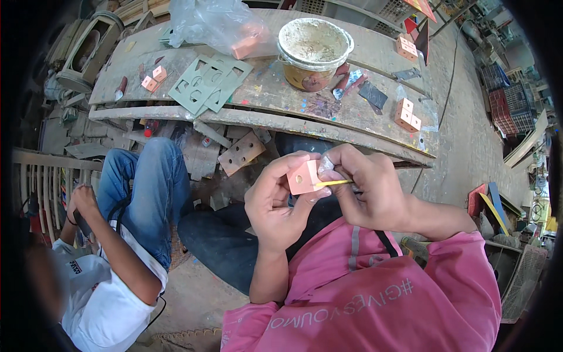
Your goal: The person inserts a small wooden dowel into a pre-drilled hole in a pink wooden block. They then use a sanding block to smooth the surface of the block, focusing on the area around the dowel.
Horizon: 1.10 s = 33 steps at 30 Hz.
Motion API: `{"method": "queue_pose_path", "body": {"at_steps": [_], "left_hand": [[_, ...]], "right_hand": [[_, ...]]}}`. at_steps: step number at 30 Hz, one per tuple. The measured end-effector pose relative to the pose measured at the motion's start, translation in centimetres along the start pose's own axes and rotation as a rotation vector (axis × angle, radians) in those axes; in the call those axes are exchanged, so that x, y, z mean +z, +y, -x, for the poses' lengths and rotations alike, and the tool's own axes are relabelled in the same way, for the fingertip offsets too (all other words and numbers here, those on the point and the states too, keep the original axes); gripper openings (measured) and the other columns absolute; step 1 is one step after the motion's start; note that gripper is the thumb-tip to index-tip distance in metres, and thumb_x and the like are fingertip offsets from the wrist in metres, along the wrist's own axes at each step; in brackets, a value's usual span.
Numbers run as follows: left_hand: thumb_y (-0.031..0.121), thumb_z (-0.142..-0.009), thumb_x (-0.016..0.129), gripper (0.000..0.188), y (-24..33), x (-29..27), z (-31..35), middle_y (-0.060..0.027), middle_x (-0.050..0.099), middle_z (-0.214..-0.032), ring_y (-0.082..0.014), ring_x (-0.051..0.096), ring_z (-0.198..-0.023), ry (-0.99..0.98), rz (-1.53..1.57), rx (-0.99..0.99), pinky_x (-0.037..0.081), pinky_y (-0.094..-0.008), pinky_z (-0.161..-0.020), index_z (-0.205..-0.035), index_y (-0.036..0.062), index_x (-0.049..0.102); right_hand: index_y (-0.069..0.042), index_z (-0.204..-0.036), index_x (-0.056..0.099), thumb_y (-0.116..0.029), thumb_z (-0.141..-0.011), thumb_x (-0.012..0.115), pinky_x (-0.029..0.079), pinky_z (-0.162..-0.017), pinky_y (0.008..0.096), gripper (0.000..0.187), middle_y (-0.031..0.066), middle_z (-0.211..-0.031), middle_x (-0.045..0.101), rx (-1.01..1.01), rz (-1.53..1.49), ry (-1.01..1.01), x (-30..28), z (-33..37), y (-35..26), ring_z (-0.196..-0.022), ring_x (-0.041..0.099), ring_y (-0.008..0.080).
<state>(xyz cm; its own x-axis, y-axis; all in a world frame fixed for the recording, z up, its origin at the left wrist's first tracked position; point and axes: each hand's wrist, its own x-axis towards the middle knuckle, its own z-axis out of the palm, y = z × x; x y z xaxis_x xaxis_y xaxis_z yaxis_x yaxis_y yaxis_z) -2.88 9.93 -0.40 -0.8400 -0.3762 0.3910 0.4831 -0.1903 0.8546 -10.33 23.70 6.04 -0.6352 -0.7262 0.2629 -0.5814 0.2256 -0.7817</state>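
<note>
In front of my chest, my left hand (275,202) is closed on a small salmon-pink block (300,183) with a round hole in its face. My right hand (372,190) pinches a thin yellow stick (334,183), its tip against or very close to the block's side. Something silvery or whitish covers one right fingertip. Beyond both hands is the worktable (264,120), where more pink blocks with holes lie: a group near the right edge (407,115), another at the far right (406,48), and a couple at the left (153,79).
On the table stand a plaster-smeared bucket (314,41), green cut-out templates (211,82), a clear plastic bag (217,26), a dark scraper blade (373,95) and a metal tool (407,74). At my left sits another person in jeans (149,182). Under the table leans a holed board (241,152).
</note>
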Motion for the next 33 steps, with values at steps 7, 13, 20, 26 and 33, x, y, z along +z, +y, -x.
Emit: {"method": "queue_pose_path", "body": {"at_steps": [7, 13, 20, 26, 33], "left_hand": [[0.0, -0.077, 0.073, 0.047, -0.3, -0.6, 0.0, -0.0179, 0.056, -0.116, -0.0224, 0.059, -0.106, -0.01, 0.271, -0.115, 0.05, -0.035, -0.092, -0.117, -0.0044, 0.047], [0.0, -0.076, 0.074, 0.048, 0.2, 0.2, -0.3, -0.0166, 0.052, -0.116, -0.0318, 0.058, -0.111, -0.024, 0.399, -0.089, 0.047, -0.0414, -0.097, -0.114, 0.0006, 0.046], [-0.007, -0.073, 0.074, 0.045, 0.3, 0.6, -0.3, -0.0161, 0.053, -0.113, -0.0344, 0.057, -0.112, -0.006, 0.274, 0.068, 0.052, -0.04, -0.091, -0.112, -0.0015, 0.052], [-0.013, -0.068, 0.071, 0.041, 0.6, 0.3, -0.2, -0.0185, 0.059, -0.106, -0.0337, 0.062, -0.103, 0.021, 0.061, 0.22, 0.056, -0.0383, -0.08, -0.105, -0.0028, 0.057], [-0.014, -0.061, 0.073, 0.036, 1.5, 0.4, -0.2, -0.0171, 0.066, -0.095, -0.0332, 0.066, -0.09, 0.067, -0.192, 0.324, 0.057, -0.0385, -0.074, -0.093, -0.0025, 0.062]], "right_hand": [[0.0, -0.106, 0.05, -0.003, -0.089, 0.059, 0.049, -0.058, 0.0288, 0.02, 0.0059, -0.071, 0.061, 0.217, -0.37, 0.037, -0.1, -0.9, -0.9, -0.073, 0.064, 0.0105], [0.0, -0.106, 0.057, 0.001, -0.088, 0.058, 0.048, -0.058, 0.029, 0.018, 0.0083, -0.073, 0.062, -0.03, -0.122, -0.026, -3.1, -1.2, -2.0, -0.065, 0.063, 0.0168], [-0.005, -0.102, 0.064, 0.006, -0.072, 0.064, 0.042, -0.048, 0.037, 0.032, 0.0095, -0.064, 0.056, -0.039, 0.137, -0.203, -4.7, -0.2, -3.7, -0.055, 0.056, 0.0264], [-0.005, -0.105, 0.064, 0.006, -0.07, 0.063, 0.042, -0.047, 0.0373, 0.036, 0.0095, -0.061, 0.054, -0.03, 0.125, -0.252, -5.0, -0.1, -3.7, -0.054, 0.056, 0.0264], [-0.001, -0.108, 0.065, 0.009, -0.07, 0.058, 0.044, -0.046, 0.0342, 0.041, 0.0105, -0.06, 0.058, -0.011, 0.138, -0.363, -5.4, -0.2, -4.3, -0.051, 0.058, 0.0243]]}}
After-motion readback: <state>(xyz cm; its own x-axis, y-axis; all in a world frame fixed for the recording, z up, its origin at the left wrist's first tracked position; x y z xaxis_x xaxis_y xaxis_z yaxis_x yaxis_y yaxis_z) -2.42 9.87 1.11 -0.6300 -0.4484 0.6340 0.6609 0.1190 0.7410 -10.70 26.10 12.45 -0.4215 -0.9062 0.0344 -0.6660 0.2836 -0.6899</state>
